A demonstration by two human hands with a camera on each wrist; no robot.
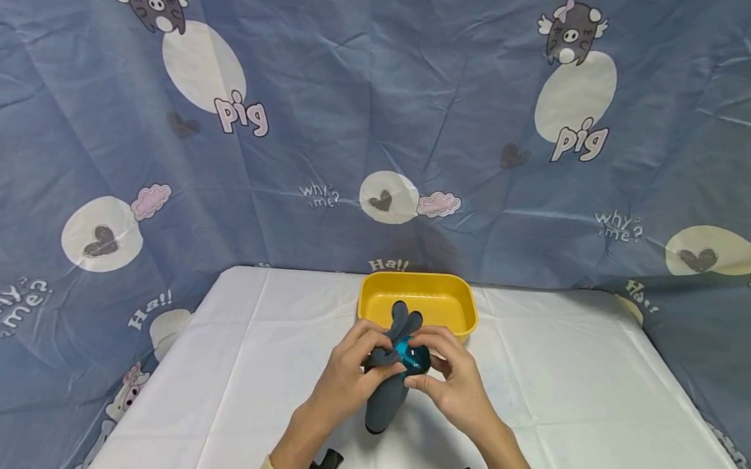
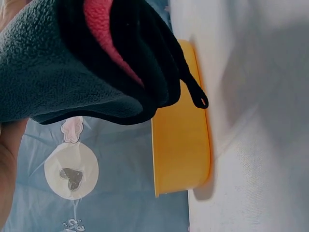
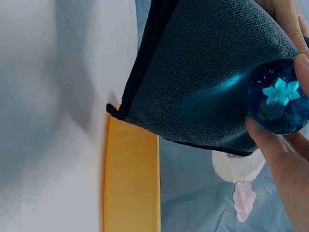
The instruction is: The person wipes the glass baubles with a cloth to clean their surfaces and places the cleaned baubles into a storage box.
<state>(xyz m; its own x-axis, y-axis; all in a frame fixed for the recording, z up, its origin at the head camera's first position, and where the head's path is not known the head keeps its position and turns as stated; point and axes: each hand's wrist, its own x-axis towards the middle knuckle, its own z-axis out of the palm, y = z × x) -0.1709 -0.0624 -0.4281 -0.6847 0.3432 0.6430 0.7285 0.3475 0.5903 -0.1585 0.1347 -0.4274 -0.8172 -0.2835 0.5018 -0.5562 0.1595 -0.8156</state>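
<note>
Above a white tabletop [image 1: 277,365], a person's left hand [image 1: 356,364] grips a bunched grey cloth [image 1: 386,406], while the right hand [image 1: 455,383] pinches a glossy blue ball [image 3: 279,104] against it. The smooth ball could slip, so steady fingertips on its sides and gentle cloth pressure should work best. Beyond stands a yellow bin [image 1: 417,287]; its partly hidden inside leaves its contents uncertain.
</note>
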